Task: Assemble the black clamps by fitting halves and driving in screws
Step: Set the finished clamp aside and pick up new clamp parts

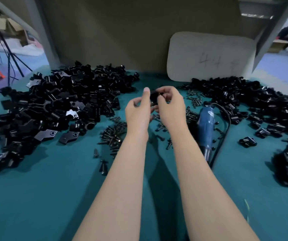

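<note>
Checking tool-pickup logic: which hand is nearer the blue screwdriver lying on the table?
Right. Both hands hold a black clamp. The right hand is just left of the blue screwdriver, not touching it. The left hand is farther left, on the clamp's other side.

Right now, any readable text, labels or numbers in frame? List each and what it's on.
"44": faint handwriting on the pale rounded board propped at the back. A mark after it is too blurred to read.
Small pale label on the blue screwdriver: too small and blurred to read.
Nothing else legible.
</note>
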